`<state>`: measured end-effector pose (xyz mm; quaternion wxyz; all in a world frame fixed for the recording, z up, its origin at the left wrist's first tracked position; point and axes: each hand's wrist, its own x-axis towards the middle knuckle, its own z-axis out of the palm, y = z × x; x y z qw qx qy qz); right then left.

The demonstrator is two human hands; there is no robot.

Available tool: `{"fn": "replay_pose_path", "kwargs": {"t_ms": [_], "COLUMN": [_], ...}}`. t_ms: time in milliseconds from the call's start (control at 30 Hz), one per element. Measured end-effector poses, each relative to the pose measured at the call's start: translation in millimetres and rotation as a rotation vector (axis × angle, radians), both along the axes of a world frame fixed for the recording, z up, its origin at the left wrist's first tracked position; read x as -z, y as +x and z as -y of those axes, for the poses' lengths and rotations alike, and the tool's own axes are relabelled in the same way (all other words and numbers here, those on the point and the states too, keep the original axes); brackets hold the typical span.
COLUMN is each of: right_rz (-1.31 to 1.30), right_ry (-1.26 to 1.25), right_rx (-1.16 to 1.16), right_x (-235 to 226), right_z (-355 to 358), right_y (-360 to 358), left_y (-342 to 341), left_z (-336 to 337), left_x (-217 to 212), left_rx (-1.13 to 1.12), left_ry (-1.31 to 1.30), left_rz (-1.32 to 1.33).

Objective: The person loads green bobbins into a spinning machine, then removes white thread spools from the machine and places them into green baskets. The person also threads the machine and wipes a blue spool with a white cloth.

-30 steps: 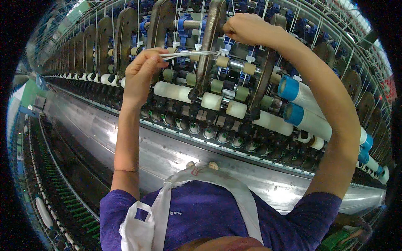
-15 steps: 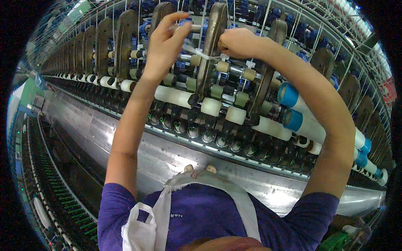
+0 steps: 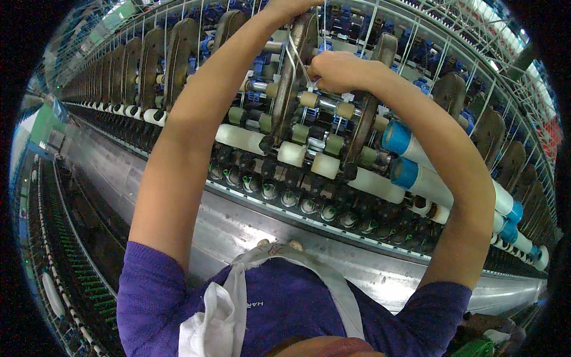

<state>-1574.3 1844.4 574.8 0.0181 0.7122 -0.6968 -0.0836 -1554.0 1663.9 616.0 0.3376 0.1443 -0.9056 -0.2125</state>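
Observation:
My right hand (image 3: pixel 342 71) is closed in a pinch beside a dark brown pressure arm (image 3: pixel 285 95) of a spinning frame. A white strand of roving (image 3: pixel 299 58) leads from its fingertips up across that arm. Just under these fingers sits a small white guide (image 3: pixel 311 87). My left hand (image 3: pixel 291 6) reaches above the arm to the upper picture edge, which cuts it off; its fingers are mostly hidden. Below are tan rollers (image 3: pixel 308 99), green rollers (image 3: pixel 300 132) and pale white rollers (image 3: pixel 291 153).
White yarn packages with blue ends (image 3: pixel 404 172) lie beneath my right forearm. A row of spindles (image 3: pixel 289 197) runs along the frame's front, above a metal ledge (image 3: pixel 238 223). Another machine with green spindles (image 3: pixel 98 291) stands at the left.
My left hand has moved up and slightly right, from beside the pressure arm to the top edge. The white strand now stretches upward. My right hand stays pinched, slightly lower.

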Motion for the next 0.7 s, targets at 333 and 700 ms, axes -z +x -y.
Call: {"fn": "replay_pose_path", "kwargs": {"t_ms": [333, 700], "right_rz": [0.122, 0.569], "right_ry": [-0.867, -0.62], "right_rx": [-0.351, -0.287], "right_x": [-53.6, -24.2], "right_z": [-38.7, -10.2], "right_y": [1.8, 34.3], "left_y": [124.0, 173.4], "left_z": [-54.7, -87.5], "left_x": [30.0, 57.8], "left_rx": [0.37, 0.073], "left_ry": [0.512, 0.675], "left_rz": [-0.098, -0.463]}}
